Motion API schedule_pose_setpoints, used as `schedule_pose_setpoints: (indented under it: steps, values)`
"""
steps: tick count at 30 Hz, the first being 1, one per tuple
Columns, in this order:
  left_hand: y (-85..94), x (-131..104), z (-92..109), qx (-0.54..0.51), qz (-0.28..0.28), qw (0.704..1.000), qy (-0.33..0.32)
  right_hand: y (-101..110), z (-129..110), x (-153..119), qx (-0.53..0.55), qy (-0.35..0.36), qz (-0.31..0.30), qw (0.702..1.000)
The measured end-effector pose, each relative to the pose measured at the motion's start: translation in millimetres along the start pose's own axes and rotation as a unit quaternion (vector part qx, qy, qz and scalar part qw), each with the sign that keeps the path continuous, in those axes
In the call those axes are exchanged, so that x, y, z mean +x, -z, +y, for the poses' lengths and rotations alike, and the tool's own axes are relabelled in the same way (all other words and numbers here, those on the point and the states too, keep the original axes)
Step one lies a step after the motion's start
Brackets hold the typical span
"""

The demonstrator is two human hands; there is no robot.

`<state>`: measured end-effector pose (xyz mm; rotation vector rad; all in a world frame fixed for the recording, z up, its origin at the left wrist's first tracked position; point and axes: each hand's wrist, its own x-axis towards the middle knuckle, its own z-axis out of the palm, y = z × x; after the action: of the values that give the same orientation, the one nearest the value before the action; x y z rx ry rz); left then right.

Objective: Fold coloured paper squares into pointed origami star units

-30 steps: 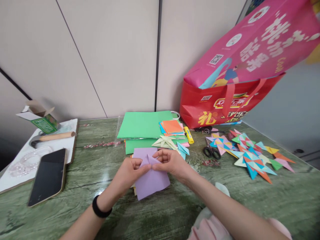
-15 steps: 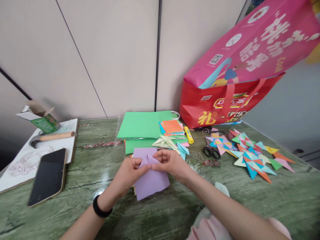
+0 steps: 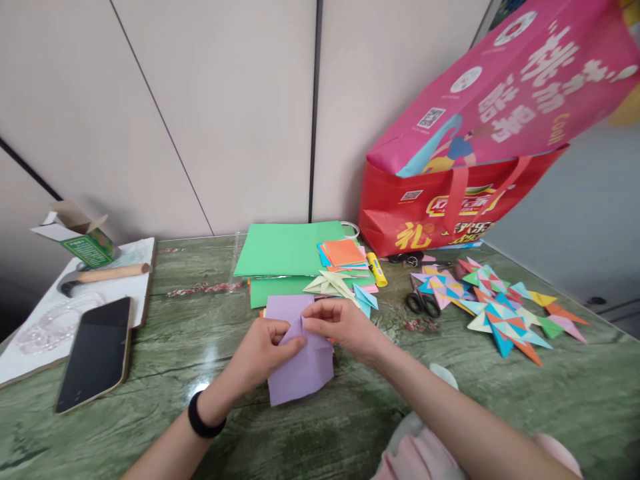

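A sheet of purple paper (image 3: pixel 301 373) with creases is held between both hands, over a stack whose purple top sheet (image 3: pixel 283 307) shows behind it. My left hand (image 3: pixel 267 350) grips its left side, thumb laid across the front. With thumb and forefinger, my right hand (image 3: pixel 345 327) pinches the upper right part at a small raised fold. The fingers hide part of the upper edge. Just behind the hands lie a pale green folded paper piece (image 3: pixel 333 285) and a light blue folded piece (image 3: pixel 366 300).
Behind are green sheets (image 3: pixel 287 250), small orange squares (image 3: pixel 344 253) and a yellow glue stick (image 3: pixel 377 270). Scissors (image 3: pixel 423 303) and colourful paper stars (image 3: pixel 507 320) lie right, below a red bag (image 3: pixel 400 213). At left are a phone (image 3: pixel 95 353), a wooden-handled tool (image 3: pixel 115 273) and an opened box (image 3: pixel 90 243).
The sheet's right side has drawn in and it now looks narrower, turned slightly. My left thumb has moved a little to the right; my right fingers still pinch the fold.
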<state>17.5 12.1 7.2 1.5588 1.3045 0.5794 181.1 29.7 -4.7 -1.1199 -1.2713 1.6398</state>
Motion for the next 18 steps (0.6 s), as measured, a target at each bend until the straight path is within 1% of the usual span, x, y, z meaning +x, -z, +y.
schedule_pose_setpoints:
  steps: [14,18]
  values:
    - [-0.2,-1.3,0.7,0.026,-0.028,0.999,-0.021,-1.9,1.6,-0.7,-0.001,0.007,0.005,1.000]
    - [-1.4,-1.7,-0.3,0.006,-0.043,0.999,-0.015,-3.2,-2.3,-3.0,-0.010,0.022,0.008,1.000]
